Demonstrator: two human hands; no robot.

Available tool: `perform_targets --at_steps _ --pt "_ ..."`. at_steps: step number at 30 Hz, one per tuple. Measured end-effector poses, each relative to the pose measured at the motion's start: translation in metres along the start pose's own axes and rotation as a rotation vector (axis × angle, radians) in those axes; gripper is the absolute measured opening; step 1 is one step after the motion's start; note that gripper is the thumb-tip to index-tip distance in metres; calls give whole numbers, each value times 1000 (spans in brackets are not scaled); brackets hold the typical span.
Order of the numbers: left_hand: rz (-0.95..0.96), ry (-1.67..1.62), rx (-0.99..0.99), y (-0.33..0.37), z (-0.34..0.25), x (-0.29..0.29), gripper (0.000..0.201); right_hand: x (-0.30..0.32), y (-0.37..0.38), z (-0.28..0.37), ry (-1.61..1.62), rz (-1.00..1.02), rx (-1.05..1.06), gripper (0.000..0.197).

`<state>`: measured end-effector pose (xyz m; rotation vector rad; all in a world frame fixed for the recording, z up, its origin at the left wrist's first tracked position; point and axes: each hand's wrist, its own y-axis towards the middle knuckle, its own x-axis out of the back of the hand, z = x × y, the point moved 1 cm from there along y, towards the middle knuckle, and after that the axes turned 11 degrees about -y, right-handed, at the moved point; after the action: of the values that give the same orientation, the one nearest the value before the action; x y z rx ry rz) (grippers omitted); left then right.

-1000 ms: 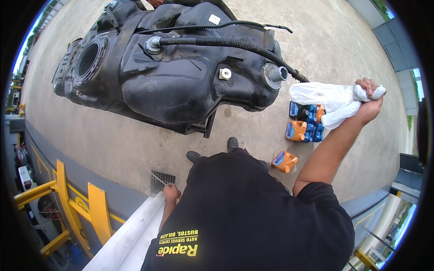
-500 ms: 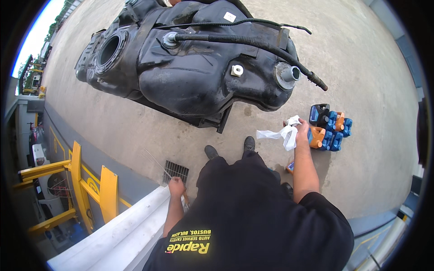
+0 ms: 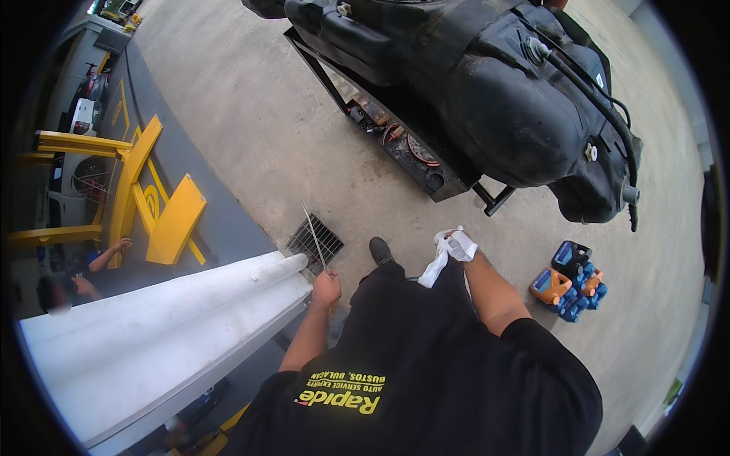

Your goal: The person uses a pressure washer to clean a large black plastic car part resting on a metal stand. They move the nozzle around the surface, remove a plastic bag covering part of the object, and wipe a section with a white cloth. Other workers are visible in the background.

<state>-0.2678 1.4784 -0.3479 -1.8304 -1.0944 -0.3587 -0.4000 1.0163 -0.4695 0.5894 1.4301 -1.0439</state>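
Observation:
My left hand (image 3: 327,287) is closed around the lower end of a thin, pale rod (image 3: 313,232), perhaps a dipstick, which points up and away over the floor grate. Bunched white cloth or tissue (image 3: 435,267) hangs from my right hand (image 3: 465,249). It covers most of the fingers, which look closed on it. The hands are apart, one on each side of my body. Ahead of them a large black plastic fuel tank (image 3: 502,114) with hoses rests on a black metal cart (image 3: 449,188).
Tools lie in the cart's lower tray (image 3: 391,144). Several blue, orange and black jugs (image 3: 551,285) stand on the concrete at right. A floor grate (image 3: 315,242) and a white ledge (image 3: 167,304) are at left. Beyond are yellow lift arms (image 3: 137,190) and a person (image 3: 87,277).
My view has turned left, so the tank and jugs sit further right. My right hand has drawn the white cloth in toward my body. The left still holds the rod.

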Motion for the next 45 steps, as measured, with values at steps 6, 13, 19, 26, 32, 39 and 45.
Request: perform_targets --at_steps 6,13,19,26,32,39,45 --pt "25 43 -94 -3 53 42 34 -48 160 31 -369 -729 100 22" --pt "34 -30 -100 10 74 67 35 -145 182 105 -291 -1252 612 68" --pt "104 -72 51 45 84 64 37 -107 74 59 -1816 -1141 68 67" --pt "196 89 -38 102 32 62 41 -65 -121 -2 -715 -1649 -64 39" --pt "119 134 -196 169 -80 90 42 0 -207 -59 -323 -1594 -273 36" --pt "-68 24 -372 251 -177 116 39 -38 -119 27 -562 -1454 -116 41" --pt "-64 -21 -340 285 -216 130 38 -65 -96 80 -488 -1424 109 43"
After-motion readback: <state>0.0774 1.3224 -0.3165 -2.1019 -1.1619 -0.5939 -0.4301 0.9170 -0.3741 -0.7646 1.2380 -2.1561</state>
